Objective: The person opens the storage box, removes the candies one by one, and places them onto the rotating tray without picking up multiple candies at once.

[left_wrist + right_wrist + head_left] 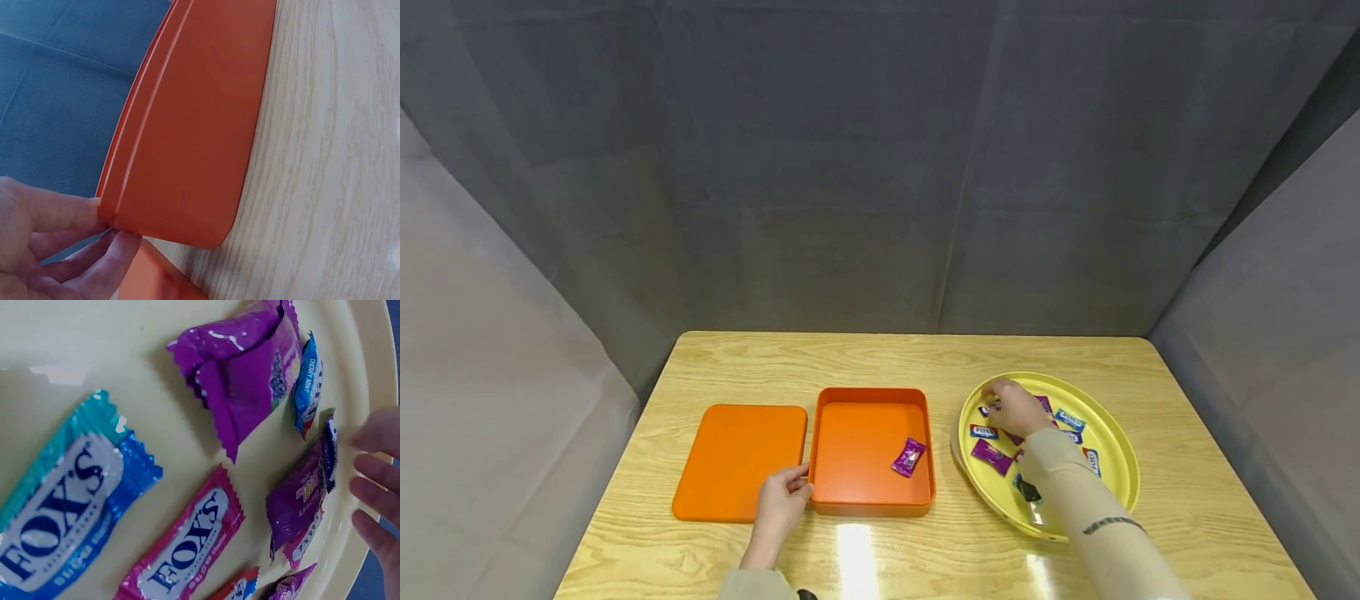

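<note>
My left hand point(778, 507) touches the left wall of an orange box point(872, 508) with its fingertips near the front corner. One purple wrapped candy point(909, 457) lies inside, toward the right side. Over the far left part of a round yellow tray point(1116, 454) is my right hand point(1018, 407), fingers reaching down beside a dark blue candy point(331, 450). In the right wrist view its fingers point(375, 497) are slightly spread at the tray's edge. Around them lie a large purple candy point(250, 381), a pink Fox's candy point(187, 544) and a blue-green Fox's candy point(75, 500).
A flat orange lid point(741, 462) lies on the wooden table point(737, 367) left of the box, partly beside my left hand. Several more candies in blue, red and purple wrappers are spread on the tray. Grey cloth point(850, 208) hangs behind the table.
</note>
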